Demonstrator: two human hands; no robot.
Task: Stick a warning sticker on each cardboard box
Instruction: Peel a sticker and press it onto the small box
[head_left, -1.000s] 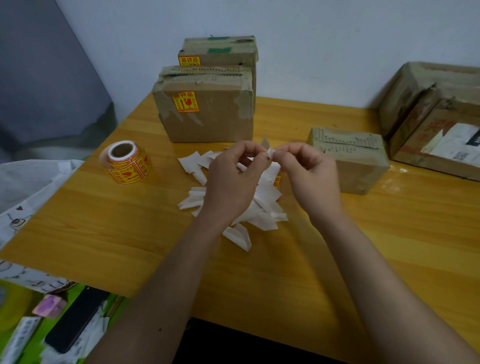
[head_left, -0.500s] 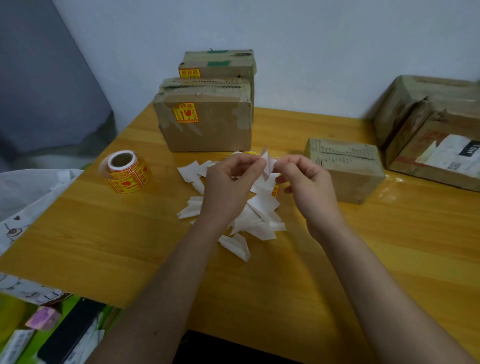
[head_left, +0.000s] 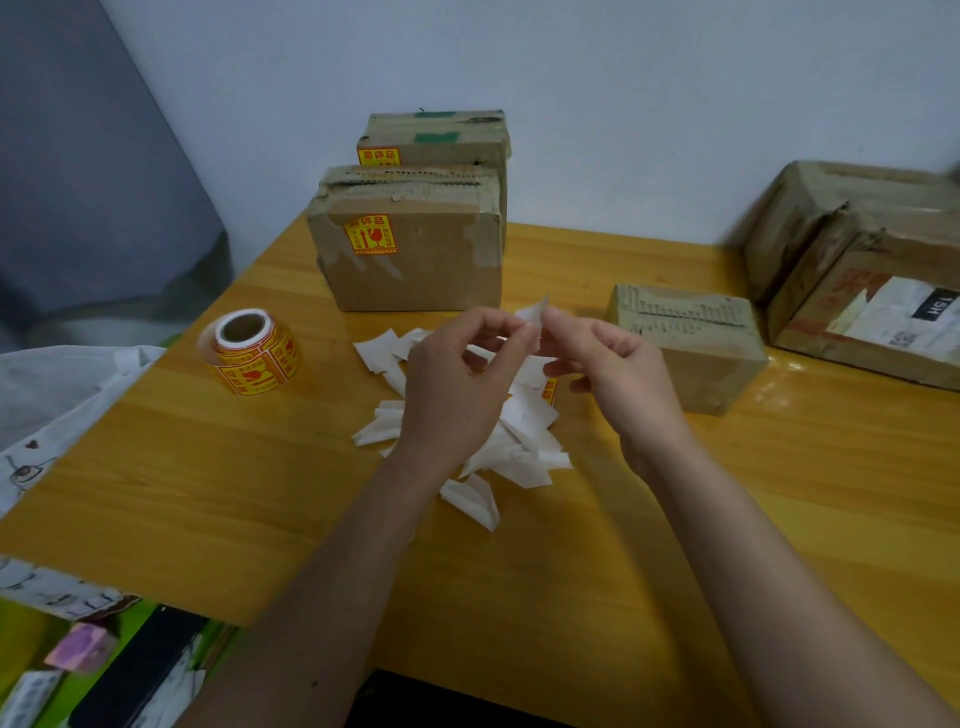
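Pinching one white slip (head_left: 532, 317) between them, the left hand (head_left: 457, 384) and right hand (head_left: 618, 384) hovered above a heap of paper scraps (head_left: 524, 441) on the table (head_left: 208, 467); whether a sticker clung to it could not be told. A sticker roll (head_left: 252, 353) stood to the left; a small box (head_left: 691, 348) sat just right of the hands.

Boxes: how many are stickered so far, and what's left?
Done: the front box and the rear box each show a yellow warning sticker. In hand: left hand and right hand pinch a white backing piece, apparently peeling it. Left: the small box shows no sticker; the right-side boxes show none either.
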